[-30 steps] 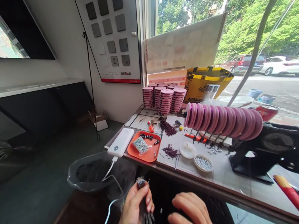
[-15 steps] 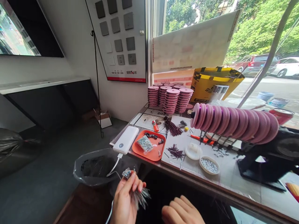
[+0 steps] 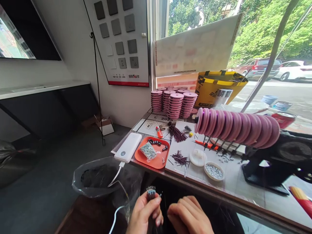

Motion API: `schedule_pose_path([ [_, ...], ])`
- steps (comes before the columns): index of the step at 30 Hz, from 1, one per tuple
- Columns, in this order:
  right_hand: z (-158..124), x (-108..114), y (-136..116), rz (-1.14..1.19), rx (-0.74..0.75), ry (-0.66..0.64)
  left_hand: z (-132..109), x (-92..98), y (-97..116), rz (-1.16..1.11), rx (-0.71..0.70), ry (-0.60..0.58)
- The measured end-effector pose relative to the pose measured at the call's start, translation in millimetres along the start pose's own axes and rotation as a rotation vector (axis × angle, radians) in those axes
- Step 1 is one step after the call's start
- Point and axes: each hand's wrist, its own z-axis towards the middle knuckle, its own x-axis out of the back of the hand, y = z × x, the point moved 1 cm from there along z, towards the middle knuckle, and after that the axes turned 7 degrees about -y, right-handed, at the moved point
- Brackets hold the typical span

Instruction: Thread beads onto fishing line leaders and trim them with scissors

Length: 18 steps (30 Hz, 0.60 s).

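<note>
Between my left fingers [image 3: 153, 205] I pinch a thin-stranded bundle [image 3: 151, 194], presumably so it stays together; whether my curled right fingers [image 3: 183, 208] hold anything, I cannot tell.

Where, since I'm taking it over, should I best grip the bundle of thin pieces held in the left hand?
I'd probably pinch the bundle by its bluish upper end, from the far side: that part stands up above the left hand, which covers the middle, and the right hand is near on its right.
</note>
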Motion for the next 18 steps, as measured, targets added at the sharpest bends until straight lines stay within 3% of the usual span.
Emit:
schedule_pose_path([
  [13, -3.0, -4.2, 2.1, 0.026, -0.025, -0.016, -5.5, -1.4, 1.5, 0.208, -0.047, -0.013],
  [18, -5.3, -7.1, -0.9, 0.095, -0.259, 0.1, -10.5, -3.2, -0.8, 0.48, -0.261, 0.082],
])
